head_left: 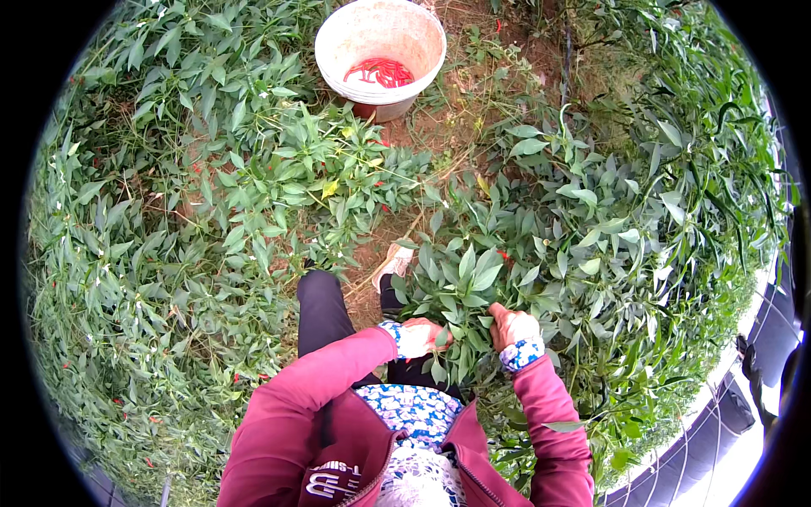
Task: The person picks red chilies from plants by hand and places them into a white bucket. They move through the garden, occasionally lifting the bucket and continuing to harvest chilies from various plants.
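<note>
Both my hands are at a leafy chili pepper plant (466,285) just in front of my lap. My left hand (426,337) is at the plant's near left side, its palm partly turned up; a bit of red shows at it, too small to name, and leaves cover the fingertips. On the plant's right side my right hand (512,326) has its fingers curled in at the foliage, and what they touch is hidden. A red chili pepper (502,255) shows among the leaves beyond my hands. Farther ahead, a white plastic bucket (380,95) holds red chili peppers (383,73) at its bottom.
Dense pepper plants (146,253) grow on the left, with small red peppers among them. More plants with long green peppers (722,209) stand on the right, before a netting edge (716,424). A dry stem (393,256) crosses my shoe (396,261) on the soil.
</note>
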Demonstrator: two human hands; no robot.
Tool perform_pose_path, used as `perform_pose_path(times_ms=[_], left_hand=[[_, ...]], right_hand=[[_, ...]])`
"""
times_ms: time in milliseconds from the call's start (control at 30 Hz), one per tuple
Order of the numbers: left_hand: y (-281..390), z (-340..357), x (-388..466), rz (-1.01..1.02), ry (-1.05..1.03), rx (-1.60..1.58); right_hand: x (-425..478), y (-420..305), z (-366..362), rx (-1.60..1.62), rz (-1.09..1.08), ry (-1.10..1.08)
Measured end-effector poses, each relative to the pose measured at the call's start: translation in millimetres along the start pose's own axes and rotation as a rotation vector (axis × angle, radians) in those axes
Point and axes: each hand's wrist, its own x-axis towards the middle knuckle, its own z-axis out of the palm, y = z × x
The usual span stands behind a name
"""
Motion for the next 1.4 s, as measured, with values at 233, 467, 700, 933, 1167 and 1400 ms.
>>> perform_pose_path(times_ms=[233, 467, 700, 933, 1167, 1400], left_hand=[[5.8, -4.0, -9.2, 0.003, -0.002, -0.307], [-25.3, 43.0, 28.4, -0.209, 0.083, -0.694], [12.6, 12.5, -17.4, 0.296, 0.273, 0.024], [27.8, 4.0, -14.9, -0.160, 0.241, -0.233], [-9.2, 28.9, 32.2, -0.488, 0.292, -0.285], [-49.1, 26.6, 15.9, -0.480, 0.742, -0.328]], right_hand=[[5.6, -7.2, -9.3, 0.037, -0.007, 0.107], [11.4, 1.8, 7.4, -0.073, 0.042, 0.082], [13.2, -9.0, 29.2, -0.113, 0.031, 0.066], [21.3, -14.2, 23.2, -0.114, 0.021, 0.218], [19.1, -5.3, 30.2, -0.151, -0.003, 0.276], [23.7, -11.8, 41.8, -0.129, 0.041, 0.281]])
